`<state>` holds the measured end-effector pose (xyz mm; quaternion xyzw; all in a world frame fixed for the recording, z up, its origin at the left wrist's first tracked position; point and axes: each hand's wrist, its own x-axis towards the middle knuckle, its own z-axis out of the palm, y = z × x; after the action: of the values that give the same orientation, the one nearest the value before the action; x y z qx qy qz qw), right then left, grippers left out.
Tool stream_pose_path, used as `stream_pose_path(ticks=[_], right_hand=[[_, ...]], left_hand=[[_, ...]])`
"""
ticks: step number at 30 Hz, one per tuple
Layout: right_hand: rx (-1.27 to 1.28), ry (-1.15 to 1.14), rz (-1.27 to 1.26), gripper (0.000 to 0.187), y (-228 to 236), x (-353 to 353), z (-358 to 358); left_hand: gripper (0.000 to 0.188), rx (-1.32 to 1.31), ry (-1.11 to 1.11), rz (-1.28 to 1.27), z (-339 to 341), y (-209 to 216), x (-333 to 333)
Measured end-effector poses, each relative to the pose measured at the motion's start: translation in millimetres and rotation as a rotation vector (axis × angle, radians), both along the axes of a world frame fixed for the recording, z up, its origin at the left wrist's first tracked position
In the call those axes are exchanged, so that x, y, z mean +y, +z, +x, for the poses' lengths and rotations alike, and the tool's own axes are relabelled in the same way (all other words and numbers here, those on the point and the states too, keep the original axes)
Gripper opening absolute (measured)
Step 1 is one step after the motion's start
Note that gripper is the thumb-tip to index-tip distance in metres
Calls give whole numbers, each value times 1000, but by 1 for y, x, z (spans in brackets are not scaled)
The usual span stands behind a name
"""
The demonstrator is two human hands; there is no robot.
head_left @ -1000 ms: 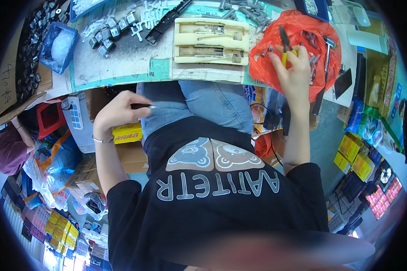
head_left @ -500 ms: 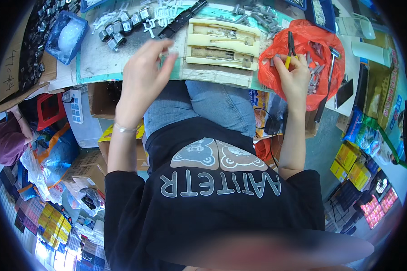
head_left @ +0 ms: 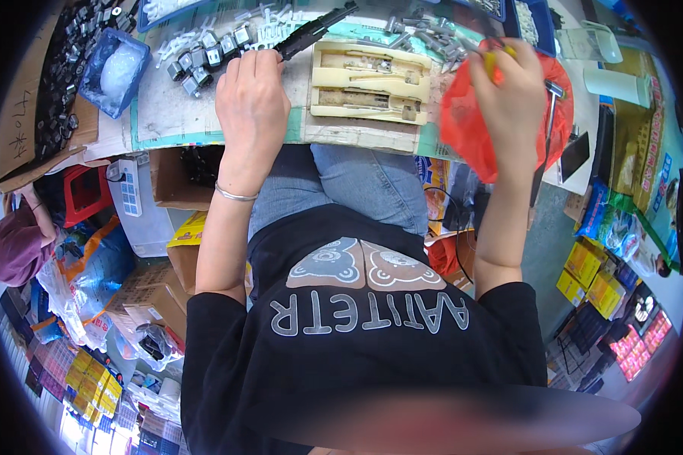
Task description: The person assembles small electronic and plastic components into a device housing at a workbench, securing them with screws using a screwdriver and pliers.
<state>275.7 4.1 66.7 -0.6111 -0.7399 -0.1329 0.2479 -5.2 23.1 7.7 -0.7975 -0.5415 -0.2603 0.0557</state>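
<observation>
My left hand [head_left: 252,114] has its fingers curled at the near end of a long, narrow black part [head_left: 320,29], which slants up and away to the right. The fingertips are hidden from above, but they appear closed on that end. My right hand [head_left: 512,95] is wrapped round pliers with yellow handles [head_left: 490,64]. The dark jaws point away from me and are smeared by motion. Between the hands lies a cream-coloured fixture block [head_left: 370,78] with two long recesses, holding no black part. Below the right hand is a red plastic bag [head_left: 463,125].
Small metal-and-black blocks [head_left: 212,54] and white branched pieces [head_left: 269,29] lie behind the left hand. Grey pins [head_left: 432,36] are heaped behind the fixture. A hammer [head_left: 555,91] rests on the red bag's right side. A blue tray [head_left: 114,74] holds a clear bag.
My left hand has moved forward and closed at the black part's near end, and that part has shifted slightly right. My right hand has lifted the pliers up and away over the bag.
</observation>
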Motion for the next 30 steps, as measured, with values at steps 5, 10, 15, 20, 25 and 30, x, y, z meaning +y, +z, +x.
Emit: stream_pose_path(ticks=[5,10,15,20,25,30], right_hand=[[-134,130,-69,12,-33,36,-1],[47,164,-67,16,-37,27,5],[256,-189,-291,24,-21,-16,22],[259,-228,-518,29,-38,-34,20],[-102,-150,-544,25,-1,-27,11],[286,80,-403,20,39,63,33]], left_hand=[[12,32,-198,74,9,14,15],[14,122,-250,102,14,11,37],[14,149,-260,79,10,3,48],[17,111,-252,45,14,-1,51],[32,-28,-210,30,13,5,34],[32,-145,-233,58,13,4,17]])
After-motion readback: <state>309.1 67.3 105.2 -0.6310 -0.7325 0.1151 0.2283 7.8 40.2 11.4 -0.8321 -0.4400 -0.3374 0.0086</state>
